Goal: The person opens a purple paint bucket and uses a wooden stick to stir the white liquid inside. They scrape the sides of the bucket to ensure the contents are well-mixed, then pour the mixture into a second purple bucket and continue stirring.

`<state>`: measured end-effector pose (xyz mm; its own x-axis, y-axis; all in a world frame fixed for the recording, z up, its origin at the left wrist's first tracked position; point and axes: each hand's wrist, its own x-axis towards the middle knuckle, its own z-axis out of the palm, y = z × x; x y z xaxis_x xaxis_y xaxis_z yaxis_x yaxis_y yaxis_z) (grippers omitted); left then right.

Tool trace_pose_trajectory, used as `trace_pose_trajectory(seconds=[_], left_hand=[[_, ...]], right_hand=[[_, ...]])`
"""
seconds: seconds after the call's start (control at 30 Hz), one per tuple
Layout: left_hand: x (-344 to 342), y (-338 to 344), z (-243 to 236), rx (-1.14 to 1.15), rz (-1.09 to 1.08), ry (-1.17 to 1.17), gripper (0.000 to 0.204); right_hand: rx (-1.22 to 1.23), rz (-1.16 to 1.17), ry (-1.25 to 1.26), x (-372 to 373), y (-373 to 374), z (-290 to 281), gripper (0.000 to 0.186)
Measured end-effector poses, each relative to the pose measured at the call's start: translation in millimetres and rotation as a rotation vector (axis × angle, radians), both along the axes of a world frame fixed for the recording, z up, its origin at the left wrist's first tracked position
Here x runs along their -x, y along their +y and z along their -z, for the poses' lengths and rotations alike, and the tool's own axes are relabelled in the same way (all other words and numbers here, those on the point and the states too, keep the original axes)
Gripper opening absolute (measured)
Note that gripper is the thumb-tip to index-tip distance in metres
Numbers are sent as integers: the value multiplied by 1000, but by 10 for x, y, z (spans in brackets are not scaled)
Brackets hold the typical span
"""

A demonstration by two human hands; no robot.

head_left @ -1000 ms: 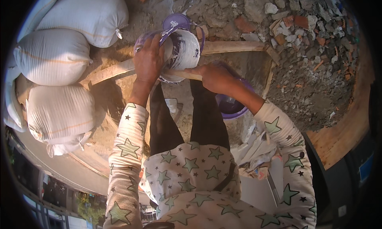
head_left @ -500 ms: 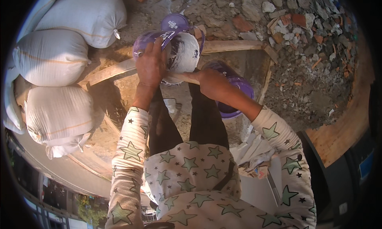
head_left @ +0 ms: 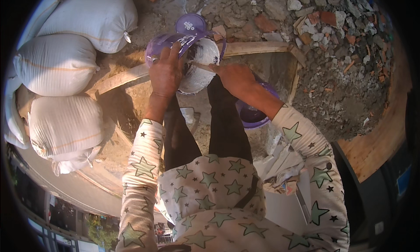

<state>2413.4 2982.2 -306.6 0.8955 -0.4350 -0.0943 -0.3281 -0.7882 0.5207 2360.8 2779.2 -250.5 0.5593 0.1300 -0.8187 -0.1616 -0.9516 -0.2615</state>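
Note:
A purple paint bucket [head_left: 157, 46] lies tipped so that its mouth faces toward me and to the right. Thick white paint [head_left: 205, 50] coats its inner wall. My left hand [head_left: 167, 72] grips the bucket's side near the rim. In my closed right hand [head_left: 237, 79] is a pale wooden stick [head_left: 202, 67], whose far end reaches into the bucket's mouth; that end is hard to make out. Just beyond the bucket lies a round purple lid [head_left: 190, 25]. Under my right forearm stands a second purple bucket [head_left: 253, 117], partly hidden by it.
Full white sacks [head_left: 65, 125] are stacked on the left. Broken brick and stone rubble [head_left: 337, 77] covers the ground at the right. A wooden beam [head_left: 122, 79] runs behind the bucket. Crumpled pale sacking [head_left: 280, 166] lies beside my right leg.
My right hand has moved slightly up with the wooden stick, which has gone from the lower rim to the middle of the bucket's mouth. The left hand keeps its place.

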Motion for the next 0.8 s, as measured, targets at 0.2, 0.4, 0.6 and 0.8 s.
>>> trace_pose_trajectory(seconds=[0.2, 0.4, 0.6, 0.8], left_hand=[[-90, -81, 26, 30, -20, 21, 40], [-67, 14, -16, 34, 10, 33, 37], [-122, 6, 47, 31, 1, 12, 37], [-110, -60, 4, 21, 7, 26, 36]], right_hand=[[-411, 205, 44, 128, 156, 250, 48], [25, -20, 1, -29, -142, 49, 45], [-380, 137, 50, 37, -141, -92, 56], [-11, -160, -8, -102, -267, -252, 55]])
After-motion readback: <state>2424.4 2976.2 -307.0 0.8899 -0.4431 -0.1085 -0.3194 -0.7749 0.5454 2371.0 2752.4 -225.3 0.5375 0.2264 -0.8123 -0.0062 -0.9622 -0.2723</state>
